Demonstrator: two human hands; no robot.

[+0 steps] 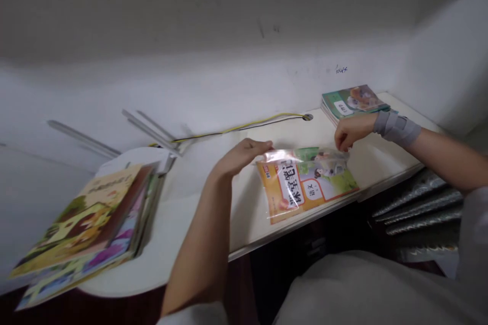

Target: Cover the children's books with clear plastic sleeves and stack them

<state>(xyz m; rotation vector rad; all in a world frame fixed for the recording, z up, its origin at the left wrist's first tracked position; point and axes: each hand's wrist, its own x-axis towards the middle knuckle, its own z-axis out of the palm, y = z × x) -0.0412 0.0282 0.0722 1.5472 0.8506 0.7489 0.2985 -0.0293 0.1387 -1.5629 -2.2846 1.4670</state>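
Pale clothing (362,284) fills the foreground; beyond it, both hands meet at a wrapped workbook (305,185).
It lies flat near the front edge of the white desk (381,162), between the hands. The left hand (244,155) pinches its top-left corner and the right hand (348,133) pinches its top-right corner. Picture books (87,223) lie well apart, leftward.

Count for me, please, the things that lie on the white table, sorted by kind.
Stacks of books: 2, the left stack and the far right stack
Single book in clear wrap, gripped by the left hand and the right hand: 1
Loose cable: 1
Total: 4
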